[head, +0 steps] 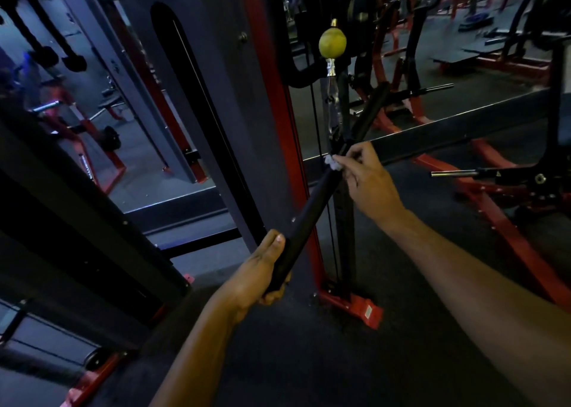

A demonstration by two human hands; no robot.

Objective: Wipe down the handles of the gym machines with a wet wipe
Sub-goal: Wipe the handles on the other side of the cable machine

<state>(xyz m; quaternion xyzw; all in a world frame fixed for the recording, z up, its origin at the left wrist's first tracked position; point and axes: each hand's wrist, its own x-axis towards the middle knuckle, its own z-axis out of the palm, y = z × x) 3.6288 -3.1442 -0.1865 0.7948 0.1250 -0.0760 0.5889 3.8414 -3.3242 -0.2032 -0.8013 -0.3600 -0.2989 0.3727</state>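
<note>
Dim gym, bluish glow at left, edges warped and blurred.

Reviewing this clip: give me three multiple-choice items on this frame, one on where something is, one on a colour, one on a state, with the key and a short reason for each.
1. Where is the wet wipe?
A. At the middle of the bar
B. On the floor
C. On the ball

2. What colour is the ball on the cable?
A. Red
B. Yellow-green
C. White

3. What is the left hand doing?
A. Hanging free
B. Resting flat on the frame
C. Gripping the bar's near end

Key:
1 A: the right hand pinches the wet wipe against the middle of the bar.
2 B: the ball is yellow-green.
3 C: the left hand curls round the bar's lower grip.
</note>
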